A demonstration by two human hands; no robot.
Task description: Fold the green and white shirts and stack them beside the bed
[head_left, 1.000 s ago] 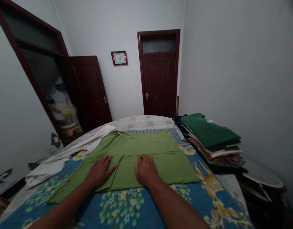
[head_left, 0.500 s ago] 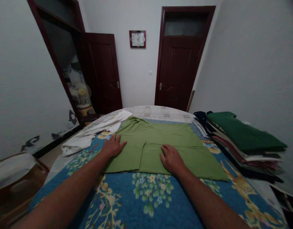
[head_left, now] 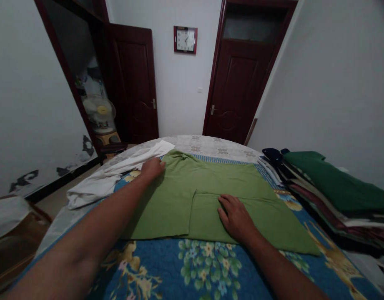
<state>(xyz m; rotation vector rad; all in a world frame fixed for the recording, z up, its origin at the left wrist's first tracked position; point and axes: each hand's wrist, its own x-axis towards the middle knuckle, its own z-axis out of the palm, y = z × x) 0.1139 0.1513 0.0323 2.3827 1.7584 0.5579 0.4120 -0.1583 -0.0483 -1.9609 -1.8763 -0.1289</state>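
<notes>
A green shirt lies spread and partly folded on a blue flowered quilt. Its upper left part is bunched into wrinkles, and a slit-like fold runs through its front half. My left hand is at the shirt's left edge, close to the wrinkled part, its fingers curled and closed at the cloth; the fingertips are partly hidden. My right hand rests flat on the middle of the shirt, fingers stretched out and holding nothing.
A crumpled white cloth lies along the table's left side. On the right stands a stack of folded clothes topped by a green piece. A pale patterned tablecloth shows at the far edge. A chair stands at left.
My left hand has moved forward along the shirt's left edge, and its spread fingers have curled in. My right hand stays on the shirt. The view has tilted down slightly.
</notes>
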